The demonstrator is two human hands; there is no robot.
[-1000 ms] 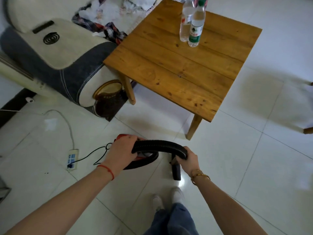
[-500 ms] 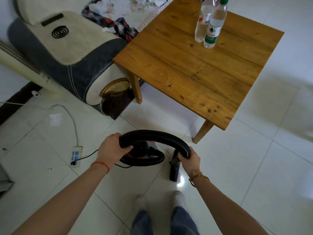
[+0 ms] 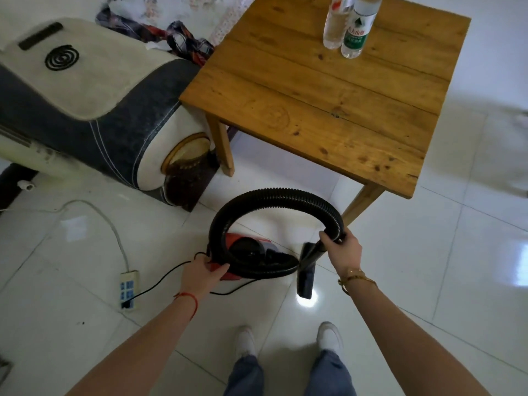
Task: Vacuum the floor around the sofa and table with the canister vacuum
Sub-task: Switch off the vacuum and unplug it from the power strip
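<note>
Open tile floor (image 3: 428, 267) right of table (image 3: 328, 104), sofa arm (image 3: 114, 132) crowding left, power strip (image 3: 128, 290) cord underfoot

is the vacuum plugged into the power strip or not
Plugged in, as far as it shows: a thin black cord runs from the red canister vacuum into the white power strip on the floor.

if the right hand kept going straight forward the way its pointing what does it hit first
Probably the near leg of the wooden table. The right hand, gripping the black hose, points up and ahead toward that leg, with nothing between them that the picture shows. Depth is unclear from one view.
</note>
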